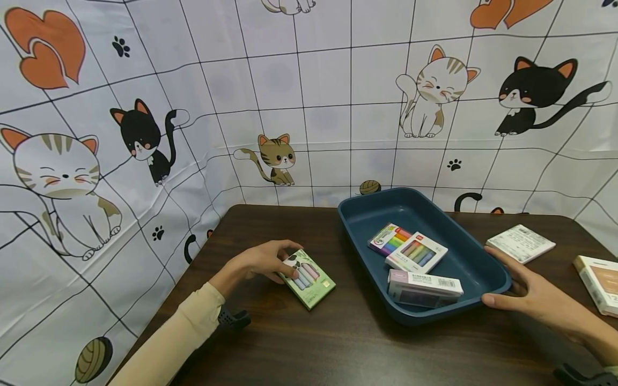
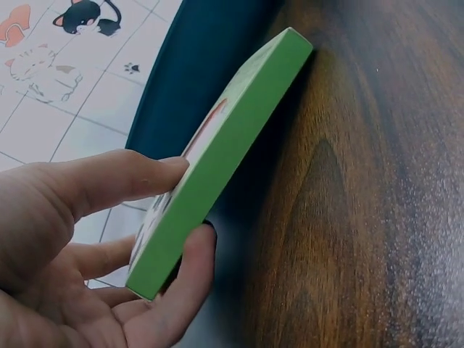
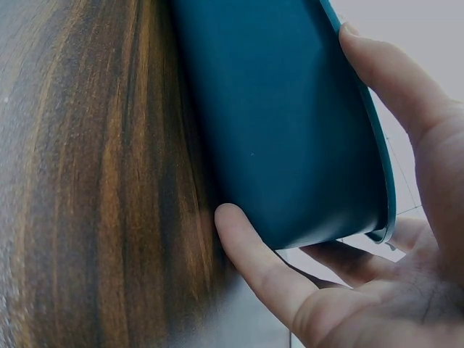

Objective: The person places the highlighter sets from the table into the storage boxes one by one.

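My left hand (image 1: 288, 264) pinches a flat green box of pastel sticks (image 1: 309, 279) that lies on the dark wooden table (image 1: 309, 348), left of a blue tray (image 1: 359, 225). In the left wrist view the thumb and a finger clamp the green box (image 2: 225, 159) by its faces, with one end lifted off the wood. My right hand (image 1: 497, 279) grips the tray's near right corner. Its thumb (image 3: 254, 254) presses the tray's outer wall (image 3: 275, 123) and its fingers lie over the rim. Inside the tray are a rainbow box (image 1: 388, 238), a white box of coloured sticks (image 1: 416, 252) and a pink-white box (image 1: 425, 287).
A white packet (image 1: 520, 243) lies on the table right of the tray, and a cream box (image 1: 598, 281) sits at the right edge. A cat-printed cloth (image 1: 299, 107) hangs behind and to the left of the table.
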`<control>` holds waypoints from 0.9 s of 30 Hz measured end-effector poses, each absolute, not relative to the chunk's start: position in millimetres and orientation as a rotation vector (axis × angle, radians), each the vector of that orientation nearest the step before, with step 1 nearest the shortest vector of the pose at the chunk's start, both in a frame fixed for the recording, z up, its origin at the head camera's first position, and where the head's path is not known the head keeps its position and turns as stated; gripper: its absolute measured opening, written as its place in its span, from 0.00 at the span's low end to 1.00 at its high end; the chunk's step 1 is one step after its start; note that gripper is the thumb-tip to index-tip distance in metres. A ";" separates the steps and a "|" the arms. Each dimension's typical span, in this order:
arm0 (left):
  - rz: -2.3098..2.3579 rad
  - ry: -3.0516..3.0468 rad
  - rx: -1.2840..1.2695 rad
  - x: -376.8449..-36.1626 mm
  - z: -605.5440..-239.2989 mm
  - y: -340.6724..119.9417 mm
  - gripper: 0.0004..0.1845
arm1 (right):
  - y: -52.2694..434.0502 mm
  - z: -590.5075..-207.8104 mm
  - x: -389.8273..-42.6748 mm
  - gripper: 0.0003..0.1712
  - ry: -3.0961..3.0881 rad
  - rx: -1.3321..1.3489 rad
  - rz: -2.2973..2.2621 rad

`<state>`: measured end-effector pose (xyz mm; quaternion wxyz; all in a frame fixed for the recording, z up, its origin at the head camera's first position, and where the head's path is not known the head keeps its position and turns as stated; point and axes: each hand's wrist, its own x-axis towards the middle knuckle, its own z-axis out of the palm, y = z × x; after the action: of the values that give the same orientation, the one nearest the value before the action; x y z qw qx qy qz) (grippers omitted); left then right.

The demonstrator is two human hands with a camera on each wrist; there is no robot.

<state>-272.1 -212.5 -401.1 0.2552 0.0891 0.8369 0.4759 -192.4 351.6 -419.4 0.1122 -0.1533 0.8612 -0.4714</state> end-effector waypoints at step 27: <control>1.567 1.960 0.344 -281.2 -406.6 -220.5 0.43 | 351.2 -419.9 -191.7 0.56 2.521 -0.445 -1.405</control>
<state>-281.2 -220.5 -406.6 0.2995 0.1297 0.7383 0.5903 -191.7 351.2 -419.9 0.1105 -0.1513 0.8580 -0.4783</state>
